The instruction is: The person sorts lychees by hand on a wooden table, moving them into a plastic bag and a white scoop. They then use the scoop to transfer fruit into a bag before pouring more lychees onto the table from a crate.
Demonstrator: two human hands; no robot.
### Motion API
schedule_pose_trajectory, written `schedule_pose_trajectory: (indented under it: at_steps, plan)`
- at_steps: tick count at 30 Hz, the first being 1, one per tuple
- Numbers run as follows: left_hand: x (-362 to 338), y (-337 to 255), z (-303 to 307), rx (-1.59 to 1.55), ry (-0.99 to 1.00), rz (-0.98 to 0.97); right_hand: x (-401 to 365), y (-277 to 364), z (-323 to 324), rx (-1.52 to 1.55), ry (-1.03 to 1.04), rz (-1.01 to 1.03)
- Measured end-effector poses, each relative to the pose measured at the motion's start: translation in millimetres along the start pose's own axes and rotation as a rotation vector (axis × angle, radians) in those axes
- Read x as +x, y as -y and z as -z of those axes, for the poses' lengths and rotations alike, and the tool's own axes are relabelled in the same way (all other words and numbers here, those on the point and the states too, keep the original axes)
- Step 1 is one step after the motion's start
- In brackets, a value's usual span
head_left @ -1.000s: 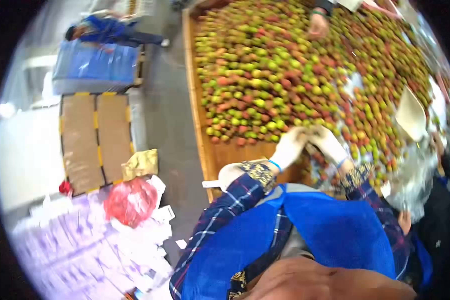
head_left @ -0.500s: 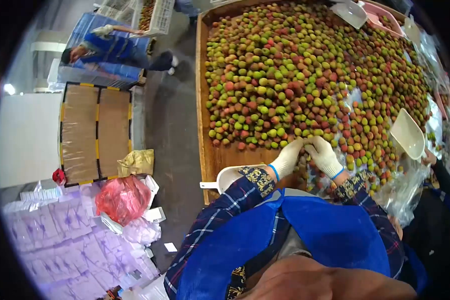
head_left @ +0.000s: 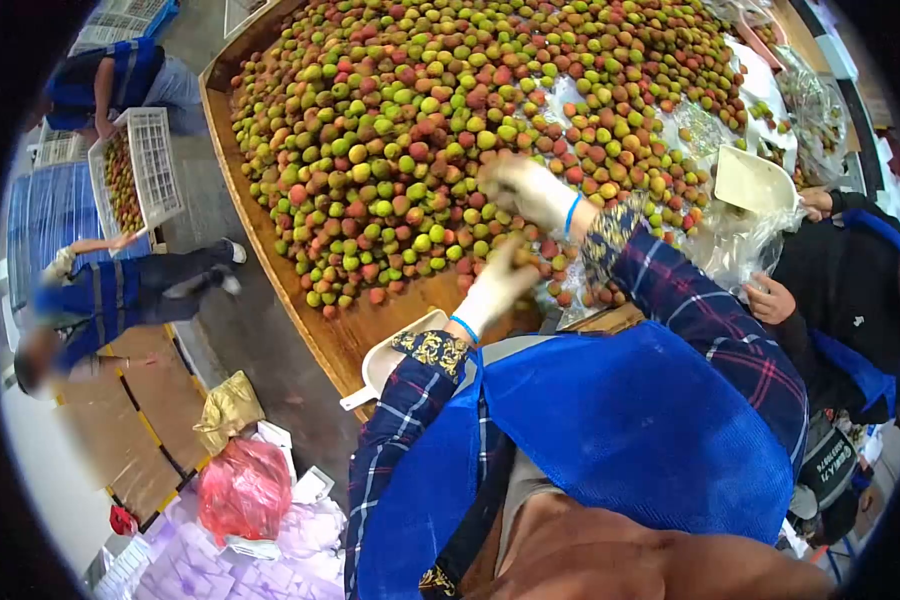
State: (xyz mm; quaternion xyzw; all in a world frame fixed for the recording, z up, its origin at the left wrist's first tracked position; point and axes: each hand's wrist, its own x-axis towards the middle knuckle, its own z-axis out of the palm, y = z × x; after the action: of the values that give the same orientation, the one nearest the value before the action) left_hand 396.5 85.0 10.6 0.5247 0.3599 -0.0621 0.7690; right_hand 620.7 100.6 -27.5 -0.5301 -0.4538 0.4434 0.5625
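A wide heap of green and red lychees (head_left: 390,140) covers the wooden table (head_left: 315,335) ahead of me. My left hand (head_left: 500,285), in a white knit glove with a blue cuff, is low at the near edge of the heap. Its fingers are apart, close to a few lychees, and I see nothing gripped. My right hand (head_left: 535,192), gloved the same way, reaches over the fruit farther in. Motion smears its fingers, so any fruit in them cannot be made out. Beside my left forearm lies a white scoop (head_left: 390,358), partly covered by my sleeve.
At right, a co-worker's hands (head_left: 770,300) are by a clear plastic bag (head_left: 730,245) and a cream scoop (head_left: 755,182). On the left, two people are around a white crate (head_left: 153,165) of lychees. A red plastic bag (head_left: 245,488) lies lower left.
My hands, close together before, have separated; the right now reaches farther over the lychees. My view has turned and shifted right. Another person and the crate show more fully at left.
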Motion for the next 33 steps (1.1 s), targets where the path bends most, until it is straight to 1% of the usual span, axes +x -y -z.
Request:
schedule_pose_trajectory:
  at_steps: [1,3,4,5,6,7,8,9,10,11,12,13,14,17,18,19,20,21,22,23,24,25,26,27,28,29,30,31,33]
  plan:
    - [-10,-2,-12,0.224,0.023,-0.125,19,16,7,0.646,-0.048,-0.57]
    - [-24,-20,-16,0.345,0.194,-0.07,62,0,24,0.421,-0.125,-0.368]
    - [-20,-9,-16,0.412,0.197,-0.041,81,-1,29,0.134,-0.142,-0.321]
    - [-23,-9,-13,0.408,0.197,-0.039,100,1,34,-0.151,-0.155,-0.272]
    - [-25,-9,-7,0.326,0.185,-0.004,120,-23,45,-0.625,-0.082,0.153]
    - [-28,-8,-1,0.246,0.171,0.029,128,-22,45,-0.624,-0.081,0.154]
    - [-28,4,3,0.198,0.1,-0.023,137,-22,42,-0.791,0.051,0.133]
    - [-30,3,9,0.198,0.097,-0.022,146,-25,40,-0.956,0.184,0.111]
    - [-31,2,16,0.192,0.048,-0.022,154,-28,38,-1.061,0.244,0.228]
    - [-34,1,20,0.186,-0.002,-0.021,157,-31,40,-1.057,0.246,0.229]
    - [-36,7,21,0.154,-0.069,-0.027,160,-33,41,-1.108,0.26,0.281]
    - [-34,11,24,0.153,-0.07,-0.023,162,-35,42,-1.159,0.274,0.333]
    - [-30,19,28,0.157,-0.106,-0.007,166,-41,40,-1.226,0.287,0.32]
    - [-29,27,30,0.103,-0.15,0.012,161,-34,38,-1.187,0.237,0.255]
    - [-29,27,31,0.072,-0.165,0.02,158,-28,39,-1.113,0.257,0.12]
    - [-29,27,31,0.042,-0.181,0.028,151,-22,38,-1.116,0.259,0.121]
    - [-30,28,32,0.038,-0.181,0.025,142,-17,38,-1.009,0.191,0.135]
    - [-32,16,31,-0.009,-0.25,-0.001,131,-13,35,-0.899,0.125,0.15]
    - [-34,10,30,-0.059,-0.321,-0.025,113,2,31,-0.827,0.159,0.138]
    - [-17,39,35,-0.103,-0.398,-0.12,95,20,22,-0.767,0.282,0.093]
    - [-19,27,33,-0.202,-0.425,-0.111,70,23,13,-0.866,0.377,0.033]
    - [-22,12,31,-0.303,-0.455,-0.097,38,22,1,-0.774,0.364,0.128]
    - [-19,5,27,-0.352,-0.496,-0.059,12,22,-8,-0.772,0.445,0.075]
    - [-29,-12,28,-0.32,-0.415,-0.019,-11,39,-19,-0.709,0.539,-0.021]
    - [-25,5,34,-0.245,-0.353,-0.059,-30,48,-30,-0.794,0.568,0.013]
    - [-22,22,40,-0.168,-0.291,-0.096,-43,53,-37,-0.786,0.616,-0.121]
    - [-25,21,33,-0.143,-0.319,-0.102,-55,46,-39,-0.661,0.527,-0.131]
    - [-21,28,33,-0.214,-0.281,-0.134,-64,45,-41,-0.539,0.434,-0.144]
    - [-23,36,27,-0.218,-0.297,-0.148,-75,51,-42,-0.376,0.312,-0.355]
